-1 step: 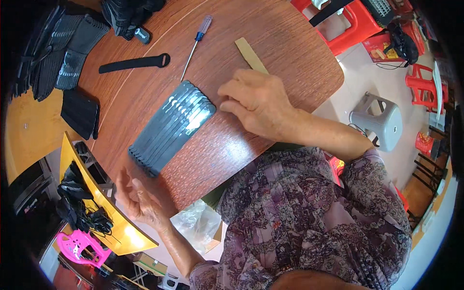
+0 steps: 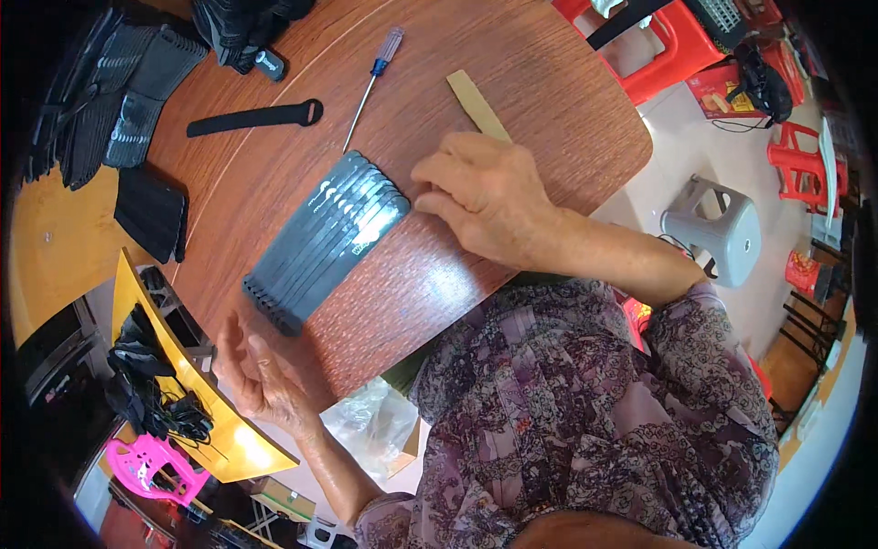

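Note:
A fanned row of dark grey hook-and-loop cable straps (image 2: 320, 247), with white marks at one end, lies slantwise on the brown wooden table (image 2: 549, 110). My right hand (image 2: 489, 197) hovers by the upper right corner of the row. Its fingers are bent, with a gap between thumb and fingertips and nothing visible in it. Below the lower left end of the row is my left hand (image 2: 265, 384), fingers spread and palm partly turned up, holding nothing. Beyond the row lie a single black strap (image 2: 254, 120) with a slotted end and a screwdriver (image 2: 373, 82) with a clear handle.
A flat tan strip (image 2: 477, 105) lies behind my right hand. Piles of black straps (image 2: 151, 73) stand at the far left, beside a small dark cylinder (image 2: 270, 65). A clear plastic bag (image 2: 375, 425) is below the near table edge. A grey stool (image 2: 718, 229) stands at the right.

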`<control>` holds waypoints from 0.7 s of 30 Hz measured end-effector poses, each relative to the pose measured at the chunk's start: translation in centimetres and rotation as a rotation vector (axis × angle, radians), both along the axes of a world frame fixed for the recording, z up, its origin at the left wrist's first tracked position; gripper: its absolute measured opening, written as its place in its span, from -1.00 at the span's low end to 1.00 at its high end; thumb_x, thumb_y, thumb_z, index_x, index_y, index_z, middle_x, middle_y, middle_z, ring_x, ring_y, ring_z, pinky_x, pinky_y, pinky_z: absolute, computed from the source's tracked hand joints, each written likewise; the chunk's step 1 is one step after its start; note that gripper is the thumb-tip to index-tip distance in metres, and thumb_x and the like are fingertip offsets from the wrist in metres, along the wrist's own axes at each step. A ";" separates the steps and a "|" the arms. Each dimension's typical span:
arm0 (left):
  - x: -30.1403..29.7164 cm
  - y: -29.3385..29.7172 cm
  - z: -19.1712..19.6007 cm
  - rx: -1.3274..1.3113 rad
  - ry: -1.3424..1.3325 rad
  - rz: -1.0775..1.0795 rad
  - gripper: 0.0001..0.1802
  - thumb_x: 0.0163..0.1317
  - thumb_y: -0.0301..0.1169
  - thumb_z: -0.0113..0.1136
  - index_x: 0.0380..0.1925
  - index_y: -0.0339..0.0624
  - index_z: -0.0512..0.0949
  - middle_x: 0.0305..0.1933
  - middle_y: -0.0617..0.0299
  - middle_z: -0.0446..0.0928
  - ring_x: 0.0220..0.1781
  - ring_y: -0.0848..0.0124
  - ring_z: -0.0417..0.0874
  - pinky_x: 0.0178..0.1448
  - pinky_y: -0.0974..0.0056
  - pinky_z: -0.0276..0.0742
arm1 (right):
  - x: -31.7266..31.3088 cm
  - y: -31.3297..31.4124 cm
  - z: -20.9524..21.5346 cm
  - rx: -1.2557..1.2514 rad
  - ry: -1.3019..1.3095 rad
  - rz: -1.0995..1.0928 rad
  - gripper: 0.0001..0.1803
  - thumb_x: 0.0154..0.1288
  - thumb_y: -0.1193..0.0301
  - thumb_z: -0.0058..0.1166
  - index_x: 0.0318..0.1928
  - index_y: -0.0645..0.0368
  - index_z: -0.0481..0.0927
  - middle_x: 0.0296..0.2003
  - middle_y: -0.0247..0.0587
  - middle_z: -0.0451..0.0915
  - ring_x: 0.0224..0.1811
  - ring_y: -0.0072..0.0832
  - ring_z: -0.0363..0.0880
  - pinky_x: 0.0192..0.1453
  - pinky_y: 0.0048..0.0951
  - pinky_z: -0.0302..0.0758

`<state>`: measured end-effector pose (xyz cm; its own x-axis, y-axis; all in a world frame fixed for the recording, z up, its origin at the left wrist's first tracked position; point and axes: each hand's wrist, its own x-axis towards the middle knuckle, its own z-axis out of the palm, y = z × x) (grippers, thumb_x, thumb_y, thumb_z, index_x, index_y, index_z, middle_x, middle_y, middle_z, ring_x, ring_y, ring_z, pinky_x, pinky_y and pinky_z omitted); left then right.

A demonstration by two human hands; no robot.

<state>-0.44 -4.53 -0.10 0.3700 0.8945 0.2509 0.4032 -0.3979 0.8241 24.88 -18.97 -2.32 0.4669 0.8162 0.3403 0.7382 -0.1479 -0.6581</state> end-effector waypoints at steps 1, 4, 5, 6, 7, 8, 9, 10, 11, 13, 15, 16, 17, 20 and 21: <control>0.5 0.3 1.6 0.194 0.240 -0.060 -0.67 0.23 -0.47 0.15 0.00 -0.32 0.50 -0.01 0.08 0.53 -0.07 0.36 0.50 0.12 0.26 0.41 | -0.3 0.3 0.2 0.013 0.006 -0.001 -0.80 -0.05 0.48 0.25 -0.37 0.15 0.52 -0.48 -0.22 0.48 -0.39 -0.25 0.52 -0.35 -0.30 0.45; 4.4 -0.7 2.9 0.241 0.282 -0.183 -0.65 0.13 -0.47 0.25 -0.05 -0.31 0.54 -0.08 0.09 0.57 -0.13 0.30 0.50 0.00 0.23 0.40 | -0.7 0.9 -0.2 0.007 -0.018 -0.003 -0.77 -0.10 0.48 0.27 -0.37 0.17 0.51 -0.48 -0.20 0.47 -0.40 -0.23 0.50 -0.36 -0.28 0.44; 5.4 -0.8 3.3 0.323 0.409 -0.299 -0.63 0.09 -0.48 0.28 -0.06 -0.30 0.54 -0.11 0.09 0.58 -0.13 0.25 0.50 -0.02 0.21 0.40 | -0.8 1.0 -0.2 -0.001 -0.039 -0.005 -0.75 -0.12 0.48 0.28 -0.38 0.19 0.51 -0.47 -0.19 0.46 -0.41 -0.22 0.50 -0.37 -0.27 0.43; 6.5 -0.9 3.2 0.335 0.407 -0.360 -0.63 0.06 -0.49 0.29 -0.08 -0.30 0.54 -0.12 0.07 0.57 -0.13 0.21 0.50 -0.01 0.21 0.40 | -0.9 1.1 -0.2 -0.003 -0.043 -0.002 -0.75 -0.12 0.48 0.28 -0.38 0.19 0.51 -0.47 -0.19 0.46 -0.41 -0.22 0.50 -0.37 -0.27 0.43; 7.3 -0.7 3.1 0.348 0.404 -0.418 -0.62 0.03 -0.50 0.30 -0.09 -0.30 0.55 -0.13 0.05 0.57 -0.14 0.18 0.50 0.00 0.20 0.39 | -1.2 1.2 -0.2 -0.003 -0.045 -0.007 -0.75 -0.13 0.48 0.29 -0.38 0.19 0.51 -0.49 -0.19 0.46 -0.42 -0.22 0.49 -0.38 -0.27 0.43; 7.8 -0.4 2.6 0.347 0.366 -0.451 -0.64 0.01 -0.53 0.30 -0.13 -0.29 0.56 -0.18 0.05 0.57 -0.18 0.18 0.51 -0.04 0.20 0.42 | -1.4 1.4 -0.2 -0.003 -0.047 -0.011 -0.74 -0.13 0.48 0.29 -0.38 0.20 0.51 -0.50 -0.19 0.45 -0.44 -0.22 0.49 -0.38 -0.26 0.42; 8.2 -0.1 2.2 0.346 0.361 -0.447 -0.64 0.01 -0.53 0.30 -0.13 -0.29 0.56 -0.18 0.05 0.57 -0.18 0.18 0.51 -0.04 0.20 0.42 | -1.6 1.4 -0.2 -0.004 -0.052 -0.007 -0.74 -0.13 0.48 0.29 -0.38 0.20 0.51 -0.50 -0.19 0.45 -0.44 -0.22 0.49 -0.38 -0.26 0.42; 8.5 0.3 2.0 0.303 0.334 -0.455 -0.66 0.01 -0.53 0.29 -0.14 -0.30 0.56 -0.20 0.06 0.57 -0.20 0.19 0.51 -0.07 0.21 0.42 | -1.7 1.5 -0.3 -0.002 -0.033 -0.013 -0.74 -0.13 0.49 0.29 -0.37 0.20 0.51 -0.51 -0.19 0.45 -0.45 -0.23 0.48 -0.39 -0.27 0.42; 8.9 0.7 1.7 0.261 0.307 -0.463 -0.67 0.02 -0.54 0.28 -0.15 -0.30 0.57 -0.22 0.07 0.58 -0.23 0.21 0.52 -0.10 0.22 0.43 | -1.8 1.6 -0.2 -0.001 -0.014 -0.019 -0.73 -0.13 0.49 0.30 -0.37 0.19 0.50 -0.52 -0.20 0.44 -0.46 -0.23 0.48 -0.40 -0.28 0.41; 10.1 1.6 1.3 0.281 0.286 -0.461 -0.69 0.01 -0.56 0.27 -0.16 -0.27 0.58 -0.29 0.11 0.57 -0.27 0.25 0.52 -0.15 0.24 0.44 | -1.9 1.5 0.1 -0.025 0.009 -0.021 -0.73 -0.13 0.49 0.30 -0.37 0.19 0.50 -0.53 -0.21 0.44 -0.46 -0.25 0.48 -0.41 -0.29 0.41; 10.9 2.0 0.9 0.144 0.252 -0.457 -0.68 0.00 -0.57 0.27 -0.17 -0.24 0.58 -0.33 0.15 0.56 -0.28 0.29 0.52 -0.15 0.26 0.45 | -1.9 1.5 0.0 -0.054 0.033 -0.027 -0.73 -0.13 0.49 0.31 -0.36 0.18 0.50 -0.54 -0.22 0.43 -0.47 -0.26 0.48 -0.42 -0.29 0.40; 11.1 2.2 0.5 0.146 0.232 -0.475 -0.66 -0.03 -0.59 0.29 -0.17 -0.21 0.58 -0.37 0.18 0.54 -0.28 0.33 0.52 -0.16 0.27 0.45 | -1.9 1.5 0.1 -0.063 0.032 -0.034 -0.72 -0.12 0.50 0.31 -0.36 0.18 0.49 -0.54 -0.22 0.43 -0.48 -0.27 0.48 -0.43 -0.30 0.39; 11.2 2.3 0.5 0.142 0.229 -0.475 -0.66 -0.03 -0.59 0.29 -0.17 -0.21 0.58 -0.37 0.18 0.54 -0.28 0.33 0.52 -0.16 0.27 0.45 | -2.0 1.5 0.1 -0.071 0.031 -0.041 -0.72 -0.12 0.50 0.31 -0.35 0.18 0.49 -0.54 -0.23 0.43 -0.48 -0.28 0.47 -0.43 -0.30 0.38; 11.9 2.2 0.5 0.096 0.268 -0.509 -0.64 -0.07 -0.59 0.31 -0.18 -0.22 0.57 -0.34 0.16 0.53 -0.28 0.31 0.53 -0.17 0.27 0.46 | -2.2 1.5 0.1 -0.055 0.030 -0.056 -0.71 -0.12 0.50 0.31 -0.34 0.18 0.49 -0.54 -0.24 0.42 -0.48 -0.28 0.46 -0.43 -0.30 0.38; 12.0 2.1 0.5 0.111 0.278 -0.514 -0.64 -0.08 -0.59 0.31 -0.19 -0.23 0.57 -0.32 0.15 0.53 -0.27 0.30 0.53 -0.17 0.26 0.46 | -2.2 1.5 0.2 -0.058 0.028 -0.058 -0.71 -0.12 0.50 0.31 -0.34 0.18 0.49 -0.54 -0.24 0.42 -0.48 -0.28 0.46 -0.43 -0.30 0.38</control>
<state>11.60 -2.43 0.42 0.8142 0.5568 0.1645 0.3304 -0.6773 0.6573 22.69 -17.47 -2.16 0.5228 0.8055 0.2789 0.7086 -0.2288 -0.6675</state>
